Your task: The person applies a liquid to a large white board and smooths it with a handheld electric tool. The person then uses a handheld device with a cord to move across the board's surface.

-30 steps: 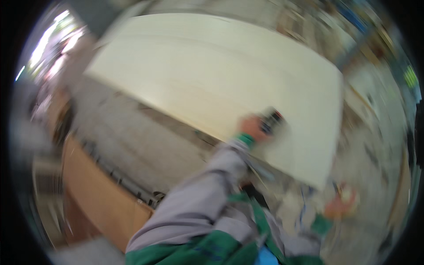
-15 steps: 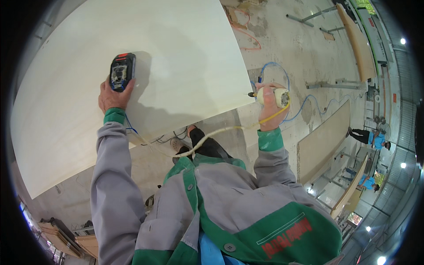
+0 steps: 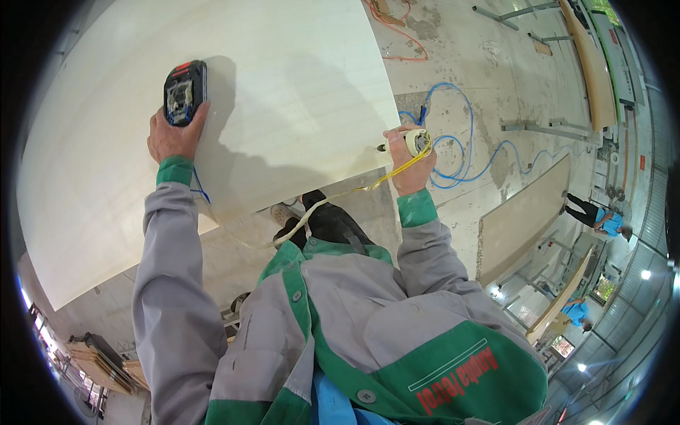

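Observation:
A large pale wood panel (image 3: 269,92) fills the upper left of the head view. My left hand (image 3: 173,134) presses a black handheld device with a red end (image 3: 185,92) flat against the panel. At the panel's right edge, my right hand (image 3: 409,159) grips a small cream-coloured probe (image 3: 416,142) whose metal tip touches the edge. A yellow-white cable (image 3: 340,195) runs from the probe down toward my grey and green jacket. A thin blue cord hangs below my left wrist.
A blue hose (image 3: 460,142) loops over the concrete floor (image 3: 460,57) to the right. Another panel (image 3: 520,216) leans further right. Two people in blue tops (image 3: 598,216) work in the distance. Stacked boards (image 3: 99,361) lie at the lower left.
A second ago the view was blurred and swinging. Since half a second ago both hands hold nearly the same places on the panel, the device and probe still pressed to it.

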Demonstrator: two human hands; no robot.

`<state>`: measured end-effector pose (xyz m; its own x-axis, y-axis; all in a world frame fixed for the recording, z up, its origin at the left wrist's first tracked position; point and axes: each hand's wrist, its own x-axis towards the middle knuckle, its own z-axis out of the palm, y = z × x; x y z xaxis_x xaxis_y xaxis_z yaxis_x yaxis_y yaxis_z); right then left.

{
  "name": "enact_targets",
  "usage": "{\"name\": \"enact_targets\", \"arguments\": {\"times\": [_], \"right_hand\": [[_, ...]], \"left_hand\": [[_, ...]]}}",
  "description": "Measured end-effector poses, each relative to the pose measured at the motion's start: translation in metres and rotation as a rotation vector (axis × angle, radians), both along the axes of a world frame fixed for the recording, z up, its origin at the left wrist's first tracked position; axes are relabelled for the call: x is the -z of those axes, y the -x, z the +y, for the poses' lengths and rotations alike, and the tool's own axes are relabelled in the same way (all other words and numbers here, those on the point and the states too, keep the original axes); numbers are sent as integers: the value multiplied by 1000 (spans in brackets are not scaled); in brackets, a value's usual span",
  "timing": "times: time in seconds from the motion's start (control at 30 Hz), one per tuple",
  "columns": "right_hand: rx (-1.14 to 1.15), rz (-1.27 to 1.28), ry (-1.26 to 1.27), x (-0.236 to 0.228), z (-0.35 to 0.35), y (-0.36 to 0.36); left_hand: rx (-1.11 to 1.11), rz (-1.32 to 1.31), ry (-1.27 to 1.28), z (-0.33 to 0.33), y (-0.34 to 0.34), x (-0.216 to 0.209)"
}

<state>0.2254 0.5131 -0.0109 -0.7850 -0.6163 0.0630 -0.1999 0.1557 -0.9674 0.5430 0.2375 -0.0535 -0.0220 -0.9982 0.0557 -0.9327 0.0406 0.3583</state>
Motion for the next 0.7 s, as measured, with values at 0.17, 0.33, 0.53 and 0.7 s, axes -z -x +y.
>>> {"name": "enact_targets", "arguments": {"times": [0.17, 0.33, 0.53, 0.7], "right_hand": [[-44, 122, -71, 22, 8, -26], [-86, 136, -77, 27, 13, -35], [-115, 82, -172, 40, -4, -40], [-63, 130, -146, 48, -14, -40]], "left_hand": [[-16, -44, 131, -10, -6, 28], [19, 14, 125, -18, -24, 53], [-29, -9, 176, -21, -33, 70], [-35, 1, 176, -23, -39, 81]]}}
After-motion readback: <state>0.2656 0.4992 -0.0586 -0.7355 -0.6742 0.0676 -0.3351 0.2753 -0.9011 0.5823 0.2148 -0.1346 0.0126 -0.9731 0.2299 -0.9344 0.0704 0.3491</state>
